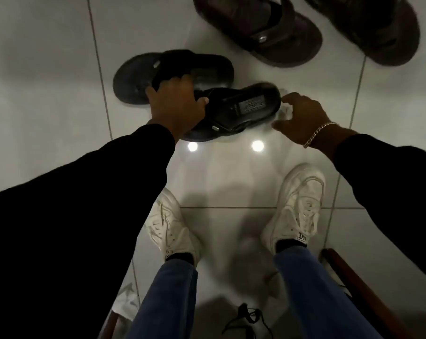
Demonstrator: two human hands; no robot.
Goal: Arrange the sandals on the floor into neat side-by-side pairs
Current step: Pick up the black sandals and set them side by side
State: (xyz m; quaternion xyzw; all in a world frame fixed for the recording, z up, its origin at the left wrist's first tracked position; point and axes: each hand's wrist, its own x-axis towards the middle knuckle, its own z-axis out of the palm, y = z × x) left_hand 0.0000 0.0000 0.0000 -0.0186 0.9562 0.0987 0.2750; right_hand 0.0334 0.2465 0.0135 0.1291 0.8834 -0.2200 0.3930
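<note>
Two black flip-flop sandals lie on the white tiled floor in front of me. The far black sandal (133, 77) lies sideways. The near black sandal (243, 108) lies at an angle below it, its heel to the right. My left hand (175, 104) grips the near sandal at its strap and left edge. Just right of that sandal's heel, my right hand (302, 116) hovers with fingers spread, holding nothing. Two dark brown sandals, one (263, 30) and the other (378, 28), sit side by side at the top right.
My feet in white sneakers, left (168, 226) and right (297, 204), stand on the tiles below the sandals. A brown wooden edge (358, 287) runs along the lower right. Two ceiling lights reflect on the glossy floor (48, 69).
</note>
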